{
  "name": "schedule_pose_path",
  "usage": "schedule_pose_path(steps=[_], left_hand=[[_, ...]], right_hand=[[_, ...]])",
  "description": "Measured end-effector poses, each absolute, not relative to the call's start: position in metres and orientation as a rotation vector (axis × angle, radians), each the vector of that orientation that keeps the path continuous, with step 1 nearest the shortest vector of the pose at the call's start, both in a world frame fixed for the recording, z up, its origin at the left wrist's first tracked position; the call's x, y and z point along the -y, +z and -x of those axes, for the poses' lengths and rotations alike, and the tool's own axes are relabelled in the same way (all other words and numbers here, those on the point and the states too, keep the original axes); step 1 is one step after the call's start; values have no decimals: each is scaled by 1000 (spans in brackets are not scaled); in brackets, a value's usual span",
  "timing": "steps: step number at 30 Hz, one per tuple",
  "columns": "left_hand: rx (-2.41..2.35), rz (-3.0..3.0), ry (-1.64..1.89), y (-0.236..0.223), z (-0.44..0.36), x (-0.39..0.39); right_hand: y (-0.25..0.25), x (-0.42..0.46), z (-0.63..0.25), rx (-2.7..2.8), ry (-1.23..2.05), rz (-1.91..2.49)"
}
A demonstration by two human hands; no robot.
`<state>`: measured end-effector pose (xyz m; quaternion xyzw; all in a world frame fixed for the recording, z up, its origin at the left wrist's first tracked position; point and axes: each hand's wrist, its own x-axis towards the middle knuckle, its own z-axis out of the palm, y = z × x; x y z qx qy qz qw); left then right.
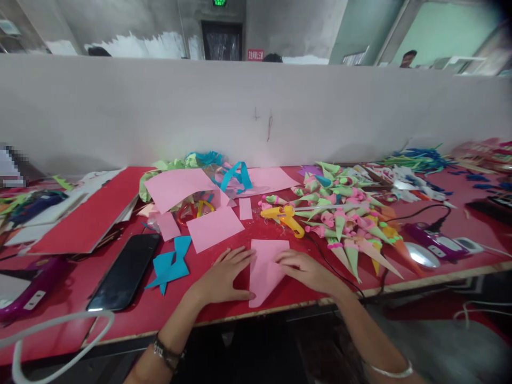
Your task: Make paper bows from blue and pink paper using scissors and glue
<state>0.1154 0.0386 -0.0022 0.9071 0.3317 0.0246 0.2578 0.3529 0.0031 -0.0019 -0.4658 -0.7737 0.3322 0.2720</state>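
Note:
A pink sheet of paper (pixel 264 266) lies at the table's front edge, with one lower side slanting as if folded over. My left hand (pixel 226 274) rests along its left side, fingers stretched out and thumb near the bottom corner. On the right, my right hand (pixel 304 269) lies on the paper with its fingers bent over the edge; whether it pinches the sheet is hard to make out. Just beyond the paper sits a yellow glue gun (pixel 286 216). Another pink sheet (pixel 216 228) and a small pink strip (pixel 245 208) lie behind my left hand.
Many small paper cones (pixel 346 226) are heaped at right, beside a purple power strip (pixel 434 240). A black phone (pixel 126 272), blue paper pieces (pixel 171 264) and a red board (pixel 92 213) lie to the left. A grey partition (pixel 180 112) stands behind the table.

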Motion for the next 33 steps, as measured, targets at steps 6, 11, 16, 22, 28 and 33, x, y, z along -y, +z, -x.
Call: schedule_pose_path(steps=[6, 11, 16, 22, 28, 33], left_hand=[[-976, -2417, 200, -6, -118, -37], [-1064, -2466, 306, -11, -125, -34], [-1094, -2491, 303, -17, -127, -33], [-1075, -2490, 298, -18, -126, -35], [-1078, -2483, 295, -20, -125, -36], [-1081, -2499, 278, -20, -126, -36]], right_hand=[[-11, -17, -338, 2270, 607, 1327], [-13, -21, -331, 2317, 470, 1431], [-18, -21, -325, 2247, 444, 1496], [-25, -25, -322, 2177, 479, 1507], [-23, -26, -319, 2146, 498, 1542], [-24, -26, -317, 2163, 407, 1558]])
